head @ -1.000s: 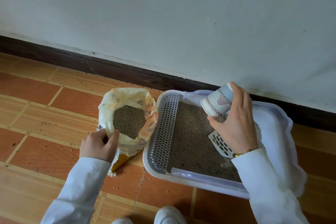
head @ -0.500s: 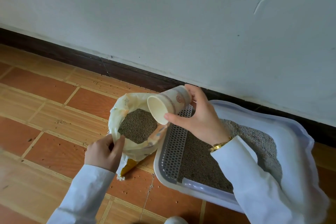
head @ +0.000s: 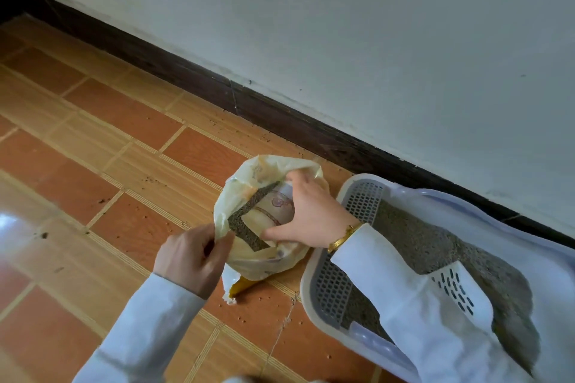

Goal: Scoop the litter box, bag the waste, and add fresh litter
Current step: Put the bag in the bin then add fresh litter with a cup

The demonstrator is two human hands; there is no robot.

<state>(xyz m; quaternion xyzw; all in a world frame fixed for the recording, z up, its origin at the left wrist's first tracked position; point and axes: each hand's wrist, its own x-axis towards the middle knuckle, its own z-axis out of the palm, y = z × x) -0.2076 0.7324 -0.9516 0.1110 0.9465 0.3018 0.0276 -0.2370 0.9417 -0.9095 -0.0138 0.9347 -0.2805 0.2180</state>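
Observation:
A pale yellow litter bag (head: 249,177) stands open on the tiled floor, with grey-brown fresh litter (head: 239,222) inside. My left hand (head: 193,258) pinches the bag's near rim. My right hand (head: 308,214) grips a patterned paper cup (head: 275,208) and holds it on its side inside the bag, its mouth down in the litter. To the right sits the white litter box (head: 357,182) with a grey perforated grate (head: 362,205) and grey litter (head: 435,246) in it. A white slotted scoop (head: 457,286) lies on that litter, partly hidden by my right sleeve.
A dark skirting board (head: 217,90) and a white wall run behind the bag and box. Loose litter grains are scattered over the orange floor tiles (head: 130,121). A gold bracelet (head: 342,238) is on my right wrist.
My right hand has carried the cup from above the litter box leftward and down into the bag. My left hand has kept hold of the bag's rim. The view has swung left.

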